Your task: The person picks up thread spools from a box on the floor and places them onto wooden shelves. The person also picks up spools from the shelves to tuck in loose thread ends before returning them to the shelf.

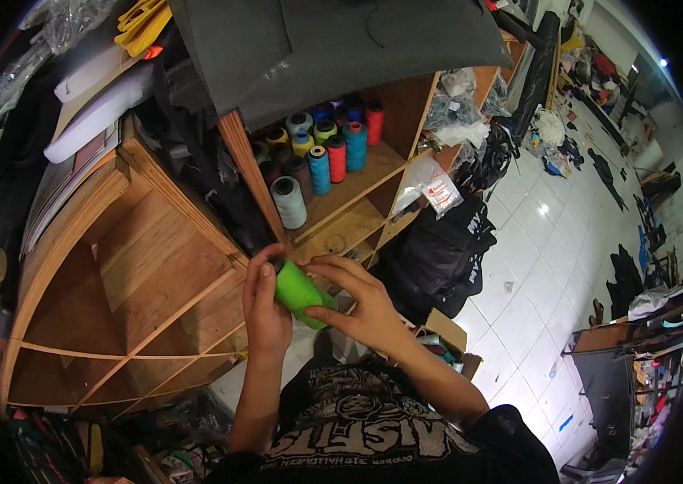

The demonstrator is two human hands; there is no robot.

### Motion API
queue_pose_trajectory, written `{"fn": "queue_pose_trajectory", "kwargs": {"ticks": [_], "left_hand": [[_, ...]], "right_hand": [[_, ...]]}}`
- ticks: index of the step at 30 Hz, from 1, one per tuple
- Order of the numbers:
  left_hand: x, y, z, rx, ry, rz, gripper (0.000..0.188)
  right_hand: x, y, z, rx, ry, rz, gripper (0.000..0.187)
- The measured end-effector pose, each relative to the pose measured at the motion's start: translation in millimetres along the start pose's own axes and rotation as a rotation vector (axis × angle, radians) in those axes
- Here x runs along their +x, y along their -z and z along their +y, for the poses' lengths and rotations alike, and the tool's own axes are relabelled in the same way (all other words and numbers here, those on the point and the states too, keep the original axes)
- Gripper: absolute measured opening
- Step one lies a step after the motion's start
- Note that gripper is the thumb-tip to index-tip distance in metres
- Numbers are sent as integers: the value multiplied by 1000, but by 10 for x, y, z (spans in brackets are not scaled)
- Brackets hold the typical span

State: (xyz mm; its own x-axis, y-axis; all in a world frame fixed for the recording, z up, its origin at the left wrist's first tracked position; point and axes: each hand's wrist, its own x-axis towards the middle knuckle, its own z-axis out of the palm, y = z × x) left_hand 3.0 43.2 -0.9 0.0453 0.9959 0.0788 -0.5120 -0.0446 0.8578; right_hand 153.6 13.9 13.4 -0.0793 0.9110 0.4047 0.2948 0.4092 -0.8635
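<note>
Between my two hands is a bright green thread spool (297, 289), tilted, its dark core end pointing up and left. My left hand (267, 310) cups its left side with the fingers curled near the top end. From the right, my right hand (361, 302) grips the spool's lower part, thumb across the front and fingers behind. Just beyond my hands, a shelf compartment holds several upright spools, among them a white spool (288, 202), a blue spool (319, 170), a red spool (336, 158) and a teal spool (355, 147).
A wooden cubby shelf (156, 266) stands at the left, and dark sheet material (341, 48) drapes over the spool shelf. Black bags (442, 254) lie right of it, with a plastic packet (438, 189) above. Near my right forearm is an open cardboard box (444, 332). Scraps litter the tiled floor (535, 274).
</note>
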Motion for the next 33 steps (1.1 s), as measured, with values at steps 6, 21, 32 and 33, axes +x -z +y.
{"fn": "queue_pose_trajectory", "kwargs": {"ticks": [6, 21, 32, 33], "left_hand": [[-1, -13, -6, 46, -22, 38, 34], [75, 149, -148, -57, -149, 168, 23], [41, 15, -94, -153, -249, 109, 21], [39, 19, -85, -139, -264, 102, 21]], "right_hand": [[-26, -91, 128, 62, 32, 64, 21], [-155, 153, -225, 138, 140, -79, 12], [-374, 53, 93, 538, -426, 15, 10], [-398, 96, 122, 485, -351, 59, 11]]}}
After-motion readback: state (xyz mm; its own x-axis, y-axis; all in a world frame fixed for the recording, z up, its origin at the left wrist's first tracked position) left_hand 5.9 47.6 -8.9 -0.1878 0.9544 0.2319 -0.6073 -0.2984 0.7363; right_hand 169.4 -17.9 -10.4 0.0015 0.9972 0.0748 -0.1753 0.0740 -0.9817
